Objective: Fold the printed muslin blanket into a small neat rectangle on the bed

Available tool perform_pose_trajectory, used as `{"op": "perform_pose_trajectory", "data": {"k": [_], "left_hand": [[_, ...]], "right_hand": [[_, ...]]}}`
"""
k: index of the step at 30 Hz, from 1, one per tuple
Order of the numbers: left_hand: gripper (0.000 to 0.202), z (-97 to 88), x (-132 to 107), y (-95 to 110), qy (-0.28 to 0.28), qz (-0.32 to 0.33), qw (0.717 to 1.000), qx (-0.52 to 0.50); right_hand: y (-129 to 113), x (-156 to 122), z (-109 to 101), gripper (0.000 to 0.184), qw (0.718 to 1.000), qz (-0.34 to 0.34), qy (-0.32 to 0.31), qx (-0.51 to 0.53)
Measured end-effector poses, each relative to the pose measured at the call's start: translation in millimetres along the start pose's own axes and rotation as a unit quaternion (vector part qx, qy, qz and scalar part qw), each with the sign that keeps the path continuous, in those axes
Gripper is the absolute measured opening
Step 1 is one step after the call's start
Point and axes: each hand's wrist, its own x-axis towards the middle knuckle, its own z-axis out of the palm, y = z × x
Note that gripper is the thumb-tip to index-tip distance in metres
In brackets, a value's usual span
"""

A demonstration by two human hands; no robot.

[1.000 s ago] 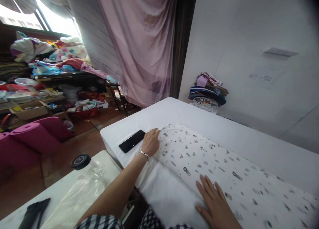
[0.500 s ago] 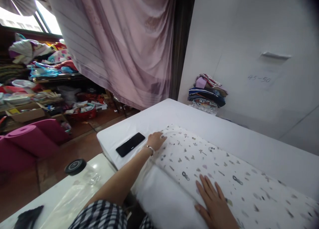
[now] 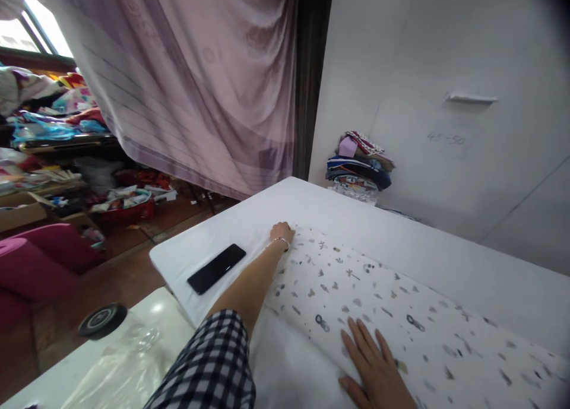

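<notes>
A white fabric (image 3: 356, 290) printed with small grey and brown motifs lies spread over the white table. My left hand (image 3: 282, 232), a bracelet on its wrist, reaches to the fabric's far left corner. Its fingers are curled closed at the fabric's edge; the fingertips are hidden. My right hand (image 3: 374, 361) lies flat on the near part of the fabric, fingers spread. Plain white cloth (image 3: 285, 355) shows along the printed fabric's near edge.
A black phone (image 3: 217, 269) lies on the white table (image 3: 285, 198), left of my forearm. A black-lidded clear container (image 3: 103, 321) stands on a lower surface at left. Folded cloth (image 3: 360, 165) is stacked by the wall. Pink rolls (image 3: 53, 254) and a hanging curtain (image 3: 200, 88) are beyond.
My left hand has moved farther out to the fabric's far corner, and its fingers are more curled. My right hand stays flat on the fabric. The camera view has shifted slightly right.
</notes>
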Motion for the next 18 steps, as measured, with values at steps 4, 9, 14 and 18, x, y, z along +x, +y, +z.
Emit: {"op": "perform_pose_trajectory", "data": {"k": [4, 9, 14, 18], "left_hand": [[0.022, 3.5, 2.5, -4.2, 0.016, -0.023, 1.000, -0.014], [0.021, 6.9, 1.6, -4.2, 0.044, -0.044, 0.998, -0.022], [0.024, 9.6, -2.2, -3.2, 0.073, -0.052, 0.996, -0.025], [0.020, 11.4, 0.6, -2.8, 0.072, -0.055, 0.996, -0.014]], "right_hand": [[1.5, 0.1, 0.2, 0.067, 1.000, -0.013, 0.008, -0.003], [2.6, 0.2, -3.2, 0.066, 1.000, -0.013, 0.006, 0.027], [1.6, 0.4, -8.8, 0.066, 0.999, -0.008, -0.004, 0.053], [1.0, -0.1, -8.7, 0.064, 0.997, 0.003, -0.027, 0.075]]}}
